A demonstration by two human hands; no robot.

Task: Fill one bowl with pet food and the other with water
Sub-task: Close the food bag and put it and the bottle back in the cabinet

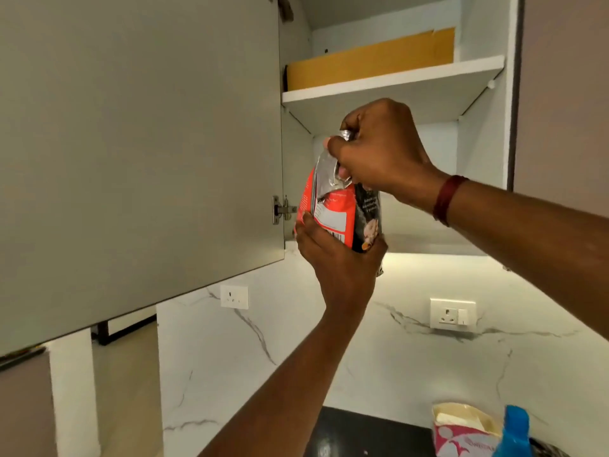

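An orange and black pet food bag [339, 212] with a silver top is held up in front of the open wall cabinet [474, 153]. My left hand [336, 258] grips the bag from below, fingers wrapped round its lower part. My right hand [379, 150] grips the crumpled silver top edge of the bag. The bag sits at the level of the cabinet's lower compartment. No bowl shows in this view.
The grey cabinet door [141, 153] stands swung open at left. A brown cardboard piece [369, 64] lies on the upper shelf. White marble backsplash carries two sockets [453, 313]. A pink-white packet [461, 430] and blue bottle [514, 433] stand on the dark counter [362, 433].
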